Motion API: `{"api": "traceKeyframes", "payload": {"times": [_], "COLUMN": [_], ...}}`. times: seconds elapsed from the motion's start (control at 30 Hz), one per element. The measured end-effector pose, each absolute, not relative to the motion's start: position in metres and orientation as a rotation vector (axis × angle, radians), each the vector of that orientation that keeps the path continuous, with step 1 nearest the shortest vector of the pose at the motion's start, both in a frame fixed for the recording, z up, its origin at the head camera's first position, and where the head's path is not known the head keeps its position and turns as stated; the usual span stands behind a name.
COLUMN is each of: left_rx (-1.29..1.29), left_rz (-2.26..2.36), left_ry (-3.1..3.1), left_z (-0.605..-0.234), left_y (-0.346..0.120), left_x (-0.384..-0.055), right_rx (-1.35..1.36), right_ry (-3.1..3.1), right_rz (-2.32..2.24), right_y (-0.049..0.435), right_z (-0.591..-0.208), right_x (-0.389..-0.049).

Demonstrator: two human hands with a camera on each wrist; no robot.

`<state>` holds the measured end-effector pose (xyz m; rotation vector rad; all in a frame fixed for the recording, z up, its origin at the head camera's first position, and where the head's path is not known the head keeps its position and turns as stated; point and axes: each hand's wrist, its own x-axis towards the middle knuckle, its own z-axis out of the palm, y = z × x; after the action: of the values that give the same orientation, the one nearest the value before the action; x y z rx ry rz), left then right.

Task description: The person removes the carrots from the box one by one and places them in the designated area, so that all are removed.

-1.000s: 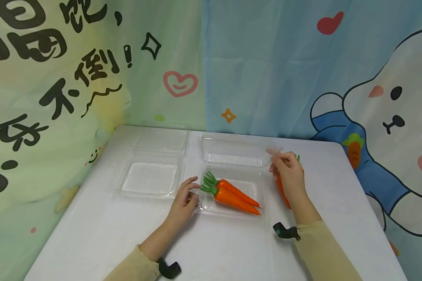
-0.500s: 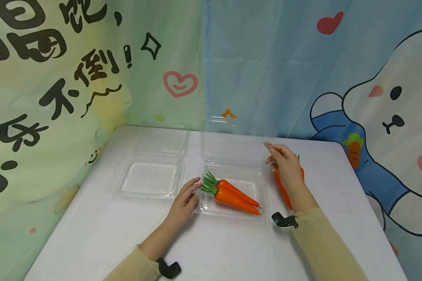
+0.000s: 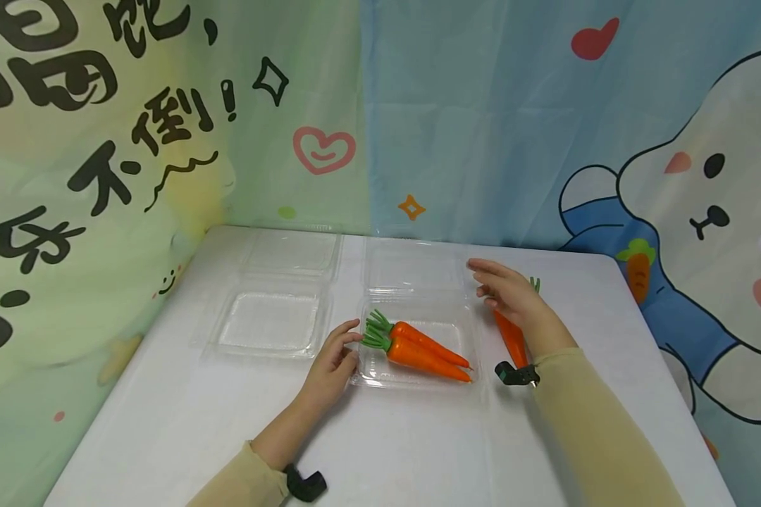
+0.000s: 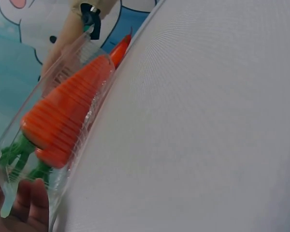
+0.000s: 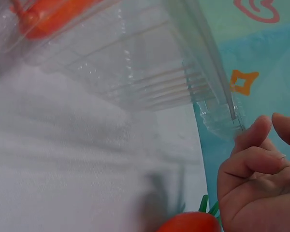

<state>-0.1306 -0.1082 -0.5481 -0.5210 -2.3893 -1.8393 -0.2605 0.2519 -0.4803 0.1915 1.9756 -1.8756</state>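
Note:
Two orange carrots with green tops (image 3: 425, 355) lie in a clear plastic clamshell box (image 3: 380, 377), whose lid (image 3: 412, 264) is folded back behind it. Beside the box's left wall is my left hand (image 3: 334, 359); its fingertips are at the rim near the carrot tops. In the left wrist view the fingers (image 4: 38, 203) overlap that end of the box. My right hand (image 3: 514, 299) hovers by the lid's right edge with loosely extended fingers, thumb and fingertips apart in the right wrist view. Beneath it, partly hidden, lies another carrot (image 3: 512, 338).
A second clear clamshell box (image 3: 273, 324) stands opened flat at the left, its lid toward the back. White cloth covers the table (image 3: 418, 451). A printed curtain (image 3: 469, 127) hangs directly behind the table's back edge.
The lid has gone from tilted to lying back, and my right hand has let go of it, shifting slightly left with its fingers straightening. My left hand stays put.

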Motion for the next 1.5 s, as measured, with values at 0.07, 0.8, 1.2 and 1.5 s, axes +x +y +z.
{"api": "traceKeyframes", "payload": {"times": [0.07, 0.8, 1.2, 1.5], "left_rx": [-0.520, -0.488, -0.479, -0.490], "left_rz": [-1.848, -1.942, -1.916, -1.928], "left_ry": [-2.385, -2.449, -2.446, -2.434], "left_z": [-0.552, -0.518, -0.518, -0.521], "left_y": [-0.109, -0.110, -0.108, -0.110], "left_x": [-0.132, -0.125, -0.125, -0.125], "right_rx": [0.221, 0.203, -0.112, -0.464], "right_ry": [1.974, 2.161, 2.512, 2.292], "right_rz": [-1.840, -1.493, -1.020, -0.944], "right_y": [0.252, 0.250, 0.230, 0.198], "right_z": [-0.481, -0.483, -0.436, -0.429], "right_x": [-0.262, -0.266, -0.261, -0.246]}}
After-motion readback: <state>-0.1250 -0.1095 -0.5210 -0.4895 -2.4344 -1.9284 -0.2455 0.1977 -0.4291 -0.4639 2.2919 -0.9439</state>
